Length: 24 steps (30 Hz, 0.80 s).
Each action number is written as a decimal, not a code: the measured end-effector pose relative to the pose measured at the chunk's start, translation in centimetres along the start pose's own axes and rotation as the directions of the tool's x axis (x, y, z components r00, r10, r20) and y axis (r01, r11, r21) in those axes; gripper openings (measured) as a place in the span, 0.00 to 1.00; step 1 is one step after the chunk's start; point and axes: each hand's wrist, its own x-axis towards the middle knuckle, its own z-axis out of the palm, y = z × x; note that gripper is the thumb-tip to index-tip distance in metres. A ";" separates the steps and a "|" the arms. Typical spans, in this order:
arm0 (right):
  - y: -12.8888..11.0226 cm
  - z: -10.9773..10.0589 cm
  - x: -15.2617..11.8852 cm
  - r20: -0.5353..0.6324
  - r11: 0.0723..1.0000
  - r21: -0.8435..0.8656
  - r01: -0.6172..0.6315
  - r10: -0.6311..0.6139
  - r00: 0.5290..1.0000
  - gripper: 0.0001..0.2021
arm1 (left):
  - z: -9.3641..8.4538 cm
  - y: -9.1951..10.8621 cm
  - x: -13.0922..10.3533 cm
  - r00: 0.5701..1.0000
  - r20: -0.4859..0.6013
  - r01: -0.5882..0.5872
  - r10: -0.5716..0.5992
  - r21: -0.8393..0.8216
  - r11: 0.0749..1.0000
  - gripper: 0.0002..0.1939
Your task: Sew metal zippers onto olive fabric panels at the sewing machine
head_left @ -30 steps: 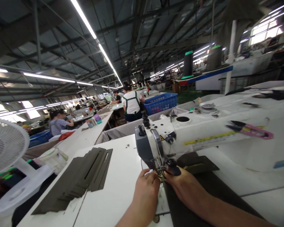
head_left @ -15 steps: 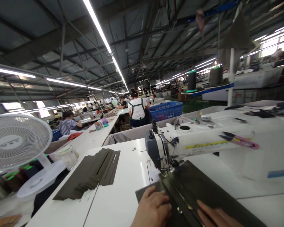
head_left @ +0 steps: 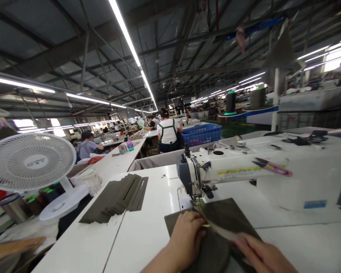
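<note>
A dark olive fabric panel [head_left: 230, 212] lies under the needle and presser foot of a white sewing machine [head_left: 244, 163]. My left hand [head_left: 187, 237] is on the panel just in front of the foot, fingers curled together on the fabric. A small gold-coloured bit shows beside its fingertips. My right hand [head_left: 263, 252] pinches a raised edge of the fabric, which runs in a thin band up to the foot. The zipper line is mostly hidden by the lifted fabric and my left hand.
A fanned stack of olive pieces with slots [head_left: 116, 199] lies on the white table [head_left: 147, 235] at left. Beyond it stands a white fan [head_left: 36, 163]. Pink-handled thread snips [head_left: 275, 168] rest against the machine arm. A blue crate [head_left: 201, 135] and seated co-workers are farther back.
My right hand has gone from lying over the panel to lifting a fabric edge. My left hand has moved slightly up, its fingers more curled. The view has shifted a little.
</note>
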 end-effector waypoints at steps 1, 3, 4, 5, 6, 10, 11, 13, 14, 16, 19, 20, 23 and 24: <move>-0.6 -0.9 1.1 0.056 0.982 0.106 -0.159 0.154 0.986 0.18 | -0.6 0.2 0.4 0.999 -0.033 0.024 -0.026 -0.056 0.998 0.18; -1.5 -2.3 3.3 0.143 0.941 0.211 -0.265 0.239 0.960 0.19 | -1.6 0.7 1.0 0.988 -0.135 0.052 -0.072 -0.149 0.987 0.19; -1.8 -2.8 4.2 0.175 0.937 0.227 -0.264 0.228 0.958 0.19 | -1.9 0.9 1.3 0.979 -0.182 0.059 -0.091 -0.174 0.983 0.18; -2.0 -3.1 5.0 0.195 0.942 0.228 -0.245 0.202 0.960 0.19 | -2.0 1.1 1.5 0.970 -0.218 0.062 -0.103 -0.187 0.980 0.15; -2.2 -3.3 5.5 0.208 0.949 0.219 -0.225 0.180 0.961 0.19 | -2.0 1.2 1.7 0.964 -0.243 0.062 -0.108 -0.192 0.979 0.13; -2.1 -3.3 5.5 0.211 0.974 0.156 -0.163 0.129 0.969 0.18 | -1.1 1.0 2.5 0.982 -0.188 0.003 -0.028 -0.132 0.991 0.09; -2.0 -3.2 5.3 0.210 0.981 0.137 -0.139 0.109 0.972 0.18 | -0.9 0.6 2.6 0.990 -0.139 -0.020 0.005 -0.110 0.994 0.09; -1.8 -3.1 4.7 0.228 0.991 0.115 -0.061 0.033 0.973 0.17 | -0.7 0.0 2.8 0.997 -0.055 -0.050 0.046 -0.080 0.996 0.11; -1.7 -3.1 4.5 0.241 0.993 0.116 -0.011 -0.017 0.970 0.16 | -0.7 -0.3 2.9 0.998 -0.034 -0.060 0.057 -0.077 0.995 0.13; -1.5 -3.0 4.5 0.258 0.990 0.117 0.073 -0.101 0.961 0.16 | -0.6 -0.5 3.0 0.996 -0.045 -0.075 0.072 -0.086 0.993 0.15; -1.1 -3.5 5.2 0.221 0.991 0.056 0.122 -0.132 0.966 0.16 | -0.5 -0.2 3.4 0.996 -0.057 -0.077 0.070 -0.116 0.990 0.12; -1.0 -3.7 5.6 0.190 0.992 0.017 0.126 -0.127 0.974 0.16 | -0.5 -0.1 3.7 0.997 -0.052 -0.067 0.061 -0.122 0.990 0.11; -1.6 -3.9 6.1 -0.077 0.967 -0.179 0.179 -0.196 0.978 0.15 | -0.5 -0.2 4.4 0.999 -0.039 -0.027 0.023 -0.116 0.993 0.04; -2.3 -3.4 6.0 -0.153 0.939 -0.259 0.225 -0.270 0.951 0.15 | -0.5 -0.4 4.7 0.999 -0.049 -0.010 0.005 -0.108 0.994 0.02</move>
